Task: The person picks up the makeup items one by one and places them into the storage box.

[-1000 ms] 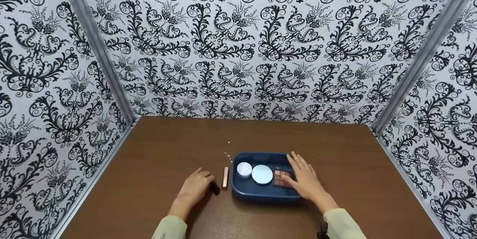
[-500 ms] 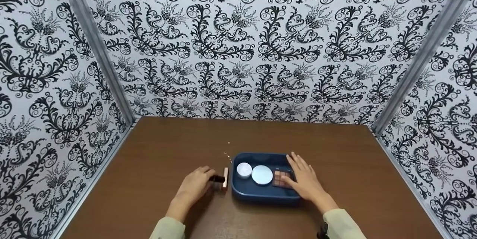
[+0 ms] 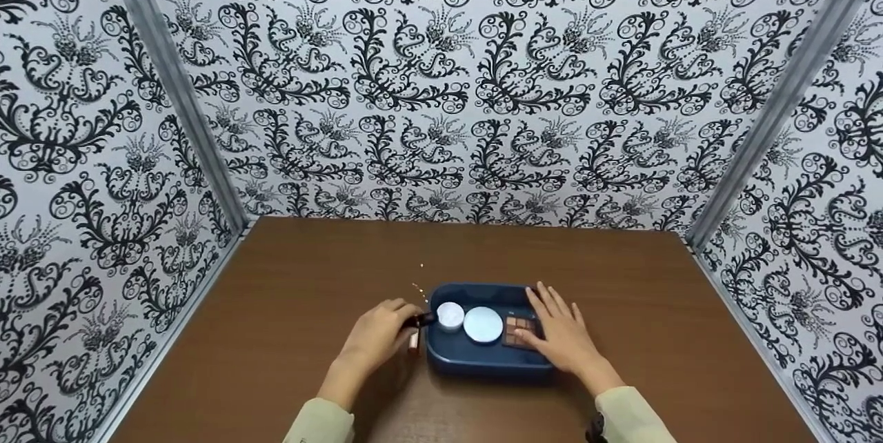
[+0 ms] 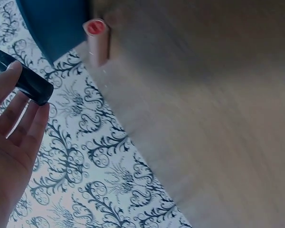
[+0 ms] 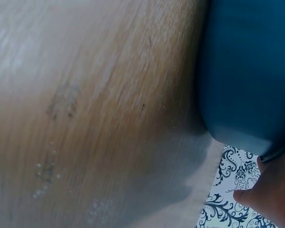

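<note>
My left hand [image 3: 376, 336] pinches a short black cosmetic tube [image 4: 32, 81] between thumb and fingers, at the left rim of a blue tray [image 3: 483, 363]. Below that hand, a pink lipstick-like tube [image 4: 99, 46] with a red end is on the table beside the tray, partly hidden in the head view. My right hand [image 3: 569, 339] rests on the tray's right end, its fingers straight and spread and its thumb reaching inside. Within the tray are a small white round jar [image 3: 450, 316], a pale blue round case [image 3: 483, 325] and a brown-toned makeup palette [image 3: 517, 330], partly covered by the thumb.
The brown wooden table [image 3: 331, 263] extends on all sides of the tray. Small shiny specks [image 3: 421, 290] lie behind the tray's left corner. Patterned black-and-white walls [image 3: 441, 119] stand at the back and both sides.
My left hand has lifted the black tube from left of the pink tube, carried it rightward over that tube, and brought it to the tray's left rim. The right hand stays nearly still.
</note>
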The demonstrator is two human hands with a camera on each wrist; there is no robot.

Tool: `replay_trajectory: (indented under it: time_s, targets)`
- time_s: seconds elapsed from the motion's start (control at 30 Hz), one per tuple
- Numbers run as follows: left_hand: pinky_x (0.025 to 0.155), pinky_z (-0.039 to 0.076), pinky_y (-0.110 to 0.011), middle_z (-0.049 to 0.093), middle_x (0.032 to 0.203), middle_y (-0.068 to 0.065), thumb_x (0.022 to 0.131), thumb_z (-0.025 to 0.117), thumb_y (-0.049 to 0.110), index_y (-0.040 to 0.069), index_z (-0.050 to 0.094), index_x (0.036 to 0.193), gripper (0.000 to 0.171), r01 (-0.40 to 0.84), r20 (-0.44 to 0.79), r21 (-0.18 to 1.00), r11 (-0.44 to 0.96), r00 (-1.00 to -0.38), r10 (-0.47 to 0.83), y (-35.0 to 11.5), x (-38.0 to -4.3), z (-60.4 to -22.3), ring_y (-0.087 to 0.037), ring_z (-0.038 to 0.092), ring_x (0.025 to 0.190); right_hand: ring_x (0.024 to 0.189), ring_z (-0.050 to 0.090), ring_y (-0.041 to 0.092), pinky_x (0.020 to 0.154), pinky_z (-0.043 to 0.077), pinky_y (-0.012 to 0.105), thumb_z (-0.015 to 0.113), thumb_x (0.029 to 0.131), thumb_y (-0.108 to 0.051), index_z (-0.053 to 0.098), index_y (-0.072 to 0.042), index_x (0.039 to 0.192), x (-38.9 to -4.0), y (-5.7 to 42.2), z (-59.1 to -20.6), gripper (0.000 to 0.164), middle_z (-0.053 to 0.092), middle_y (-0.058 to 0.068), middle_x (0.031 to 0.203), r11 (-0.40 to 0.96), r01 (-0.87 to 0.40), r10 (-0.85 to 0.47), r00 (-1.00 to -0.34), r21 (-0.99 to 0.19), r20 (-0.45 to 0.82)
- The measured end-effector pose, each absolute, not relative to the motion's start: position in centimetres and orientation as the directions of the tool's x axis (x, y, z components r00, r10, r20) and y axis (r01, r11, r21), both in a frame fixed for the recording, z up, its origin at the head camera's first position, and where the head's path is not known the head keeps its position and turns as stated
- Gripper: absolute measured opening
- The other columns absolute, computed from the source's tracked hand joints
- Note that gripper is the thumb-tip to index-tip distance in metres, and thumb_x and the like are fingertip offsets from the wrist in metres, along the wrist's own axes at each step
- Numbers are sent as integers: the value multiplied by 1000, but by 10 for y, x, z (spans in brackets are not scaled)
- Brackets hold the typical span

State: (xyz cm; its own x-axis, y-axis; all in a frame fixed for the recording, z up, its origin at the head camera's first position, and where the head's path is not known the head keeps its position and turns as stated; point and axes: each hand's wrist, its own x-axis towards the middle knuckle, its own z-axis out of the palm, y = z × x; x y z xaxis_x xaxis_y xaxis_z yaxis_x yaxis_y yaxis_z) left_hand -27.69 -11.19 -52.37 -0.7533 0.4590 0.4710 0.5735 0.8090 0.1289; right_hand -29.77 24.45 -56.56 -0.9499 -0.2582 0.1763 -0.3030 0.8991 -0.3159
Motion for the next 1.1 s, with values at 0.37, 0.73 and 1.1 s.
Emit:
replay_trajectory:
  time_s: [0.37, 0.73, 1.1]
  targets:
    - [86, 58, -35, 69, 102, 0, 89, 74, 27, 19, 71, 110, 23, 605, 417, 94, 791, -745, 521, -82, -280, -517, -18, 67, 97, 153, 20, 37, 118, 14, 71, 58, 91, -61, 29, -18, 158, -298, 245, -568, 85, 20, 12, 167, 921, -301, -267, -950, -246, 163]
    - [82, 58, -30, 69, 100, 4, 88, 75, 29, 20, 71, 109, 23, 647, 394, 25, 762, -707, 587, -55, -284, -517, -15, 67, 94, 152, 24, 37, 118, 13, 71, 54, 91, -66, 34, -17, 157, -297, 243, -566, 85, 25, 14, 165, 924, -331, -291, -934, -194, 207]
    - [74, 60, -36, 70, 101, 5, 87, 76, 32, 22, 73, 107, 22, 618, 327, -30, 785, -736, 592, -35, -289, -530, -14, 69, 95, 152, 24, 39, 119, 16, 67, 52, 92, -66, 31, -19, 157, -296, 245, -565, 82, 24, 19, 164, 913, -364, -326, -922, -185, 207]
